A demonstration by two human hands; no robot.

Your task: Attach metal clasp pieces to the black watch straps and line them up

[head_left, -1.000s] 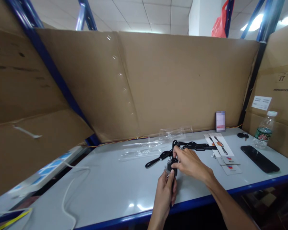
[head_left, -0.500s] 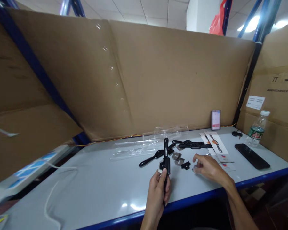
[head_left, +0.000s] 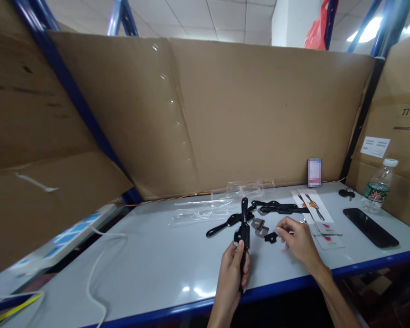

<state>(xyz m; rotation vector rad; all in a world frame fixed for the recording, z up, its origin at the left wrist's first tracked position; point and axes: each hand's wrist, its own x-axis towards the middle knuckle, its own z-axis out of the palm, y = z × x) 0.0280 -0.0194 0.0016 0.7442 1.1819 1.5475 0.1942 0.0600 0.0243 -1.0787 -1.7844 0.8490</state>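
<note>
A black spokeshave (head_left: 245,223) stands nearly upright in my left hand (head_left: 233,266), whose fingers and thumb wrap its lower handle. Its middle, with a small round screw or hole, faces me. My right hand (head_left: 299,241) is held above the table with thumb and forefinger pinched together; anything between them is too small to make out. Just left of those fingertips lies a small black shaped plate (head_left: 270,237). Grey metal blades (head_left: 259,225) rest behind it. Another spokeshave (head_left: 225,224) lies behind my left hand, and more black spokeshaves (head_left: 283,208) lie farther back.
Printed cards (head_left: 316,209) lie right of the tools, near a black phone (head_left: 371,227), a water bottle (head_left: 376,189) and keys (head_left: 346,193). Clear plastic packaging (head_left: 205,209) lies at the back. A lit phone (head_left: 315,173) leans on the cardboard wall (head_left: 259,114). White cable (head_left: 95,278) runs at left.
The right hand's thumb and forefinger, apart before, have come together, and the hand is closer to the black plate. My left hand still holds the spokeshave. The camera view has shifted slightly.
</note>
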